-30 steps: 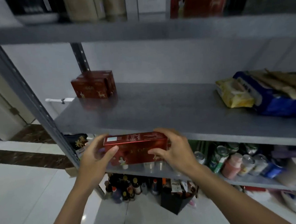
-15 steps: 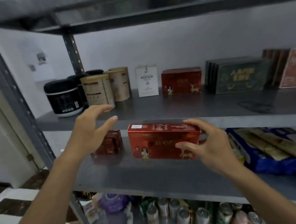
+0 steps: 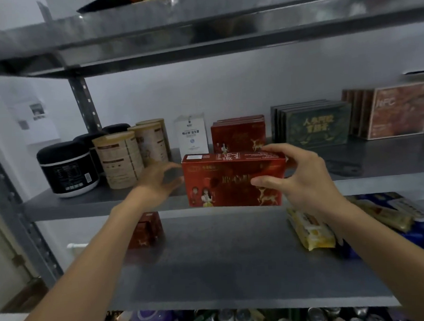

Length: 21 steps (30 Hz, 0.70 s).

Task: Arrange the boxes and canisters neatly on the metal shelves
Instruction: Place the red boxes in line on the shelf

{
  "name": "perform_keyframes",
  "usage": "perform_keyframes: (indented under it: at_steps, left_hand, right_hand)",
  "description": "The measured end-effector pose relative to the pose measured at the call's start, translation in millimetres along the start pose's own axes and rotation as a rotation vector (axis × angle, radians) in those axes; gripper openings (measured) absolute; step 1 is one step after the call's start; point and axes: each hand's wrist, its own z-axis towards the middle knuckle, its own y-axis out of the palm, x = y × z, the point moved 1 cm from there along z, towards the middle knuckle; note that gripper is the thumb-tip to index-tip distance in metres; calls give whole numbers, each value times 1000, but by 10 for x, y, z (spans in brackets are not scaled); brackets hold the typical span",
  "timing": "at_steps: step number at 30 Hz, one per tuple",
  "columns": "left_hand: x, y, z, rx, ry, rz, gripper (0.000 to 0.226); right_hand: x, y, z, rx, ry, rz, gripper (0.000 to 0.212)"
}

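My right hand (image 3: 299, 177) grips a red box (image 3: 232, 181) by its right end, holding it upright at the front edge of the upper metal shelf (image 3: 84, 203). At the box's left end my left hand (image 3: 157, 183) reaches in with fingers spread; whether it touches the box is unclear. Behind the box on that shelf stand matching red boxes (image 3: 238, 134) and a white box (image 3: 192, 134). Left of them stand tan canisters (image 3: 121, 158) and black canisters (image 3: 67, 166). Dark green boxes (image 3: 313, 124) and orange boxes (image 3: 396, 109) stand at the right.
On the middle shelf (image 3: 224, 258) lie small red boxes (image 3: 145, 229) at the left, and a yellow packet (image 3: 309, 231) with blue bags (image 3: 408, 217) at the right. Cans and bottles (image 3: 240, 320) fill the shelf below. A grey upright post (image 3: 10, 210) stands at the left.
Both hands raised the red box from the middle shelf's front edge up to the upper shelf's edge. My left hand let go of it and now reaches beside its left end.
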Motion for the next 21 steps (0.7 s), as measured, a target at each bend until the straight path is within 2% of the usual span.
perform_keyframes:
  at_steps: [4, 9, 14, 21]
  left_hand:
    - [28, 89, 145, -106, -20, 58, 43]
    - [178, 314, 311, -254, -18, 161, 62]
    - [153, 433, 418, -308, -6, 342, 63]
    - [71, 437, 554, -382, 10, 342, 68]
  right_hand:
    - [55, -111, 237, 39, 30, -20, 69]
    - [299, -189, 642, 95, 93, -72, 67]
    - [601, -56, 999, 94, 111, -150, 69]
    - [908, 245, 1307, 85, 131, -138, 74]
